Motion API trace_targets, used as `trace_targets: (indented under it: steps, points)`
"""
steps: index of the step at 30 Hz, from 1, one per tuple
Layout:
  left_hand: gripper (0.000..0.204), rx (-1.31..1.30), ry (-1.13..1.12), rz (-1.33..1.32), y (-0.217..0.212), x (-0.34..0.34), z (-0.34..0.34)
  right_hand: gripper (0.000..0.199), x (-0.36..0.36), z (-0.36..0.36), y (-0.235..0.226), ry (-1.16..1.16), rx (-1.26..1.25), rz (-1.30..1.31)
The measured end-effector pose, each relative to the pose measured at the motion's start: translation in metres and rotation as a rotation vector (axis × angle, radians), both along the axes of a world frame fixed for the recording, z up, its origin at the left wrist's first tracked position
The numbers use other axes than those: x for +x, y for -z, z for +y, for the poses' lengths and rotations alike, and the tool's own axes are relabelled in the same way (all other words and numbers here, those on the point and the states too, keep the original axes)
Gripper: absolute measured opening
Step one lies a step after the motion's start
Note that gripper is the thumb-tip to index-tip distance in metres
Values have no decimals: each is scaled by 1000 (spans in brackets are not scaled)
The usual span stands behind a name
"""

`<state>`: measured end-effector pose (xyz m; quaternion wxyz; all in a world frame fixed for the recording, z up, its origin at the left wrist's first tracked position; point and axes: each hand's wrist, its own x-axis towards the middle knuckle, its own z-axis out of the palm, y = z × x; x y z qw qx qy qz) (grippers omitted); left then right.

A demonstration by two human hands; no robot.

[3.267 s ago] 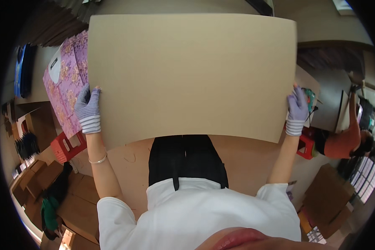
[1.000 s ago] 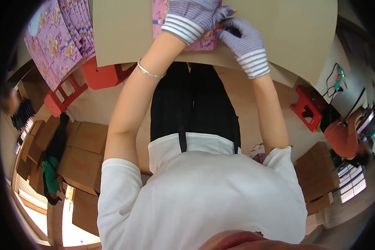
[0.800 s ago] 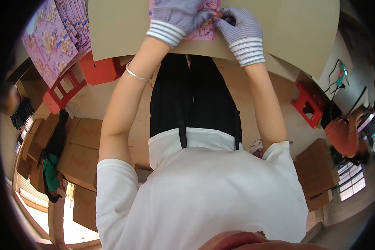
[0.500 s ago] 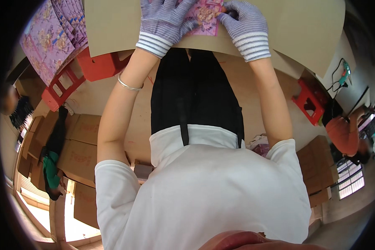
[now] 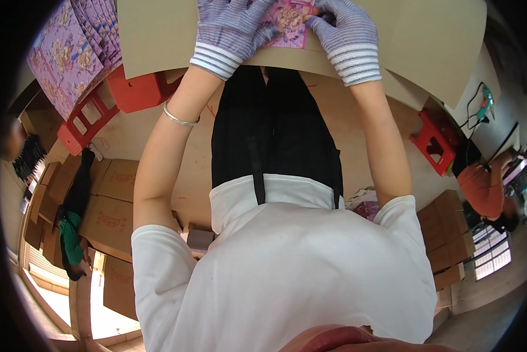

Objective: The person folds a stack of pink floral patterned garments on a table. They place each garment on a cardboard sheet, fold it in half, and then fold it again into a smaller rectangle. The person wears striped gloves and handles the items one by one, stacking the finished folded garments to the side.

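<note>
pink floral sheet [image 5: 287, 23], on cardboard [image 5: 158, 29]

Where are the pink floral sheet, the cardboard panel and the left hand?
pink floral sheet [image 5: 288, 23], head view, printed centre.
cardboard panel [image 5: 158, 35], head view, bare left part.
left hand [image 5: 228, 26], head view, glove back.

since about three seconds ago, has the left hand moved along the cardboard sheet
Yes. The left hand left the cardboard sheet's left edge and moved inward toward the middle, now beside the pink floral sheet.
</note>
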<state>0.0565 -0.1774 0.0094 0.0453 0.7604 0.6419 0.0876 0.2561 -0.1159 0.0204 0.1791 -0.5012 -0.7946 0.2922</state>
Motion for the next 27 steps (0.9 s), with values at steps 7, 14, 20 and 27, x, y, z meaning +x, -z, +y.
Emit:
trace_targets:
  steps: [7,14,20,27]
  points:
    - [88,8,1,-1,0,0,1,13,0,1,-2,-18,-13,-28]
    - [85,8,11,-23,-1,0,0,14,0,1,-6,-21,2,2]
    - [84,-5,19,-23,-2,-1,1,15,-1,2,-6,-51,50,-1]
    - [81,1,48,13,-3,-4,1,42,-1,6,-3,-101,-13,-209]
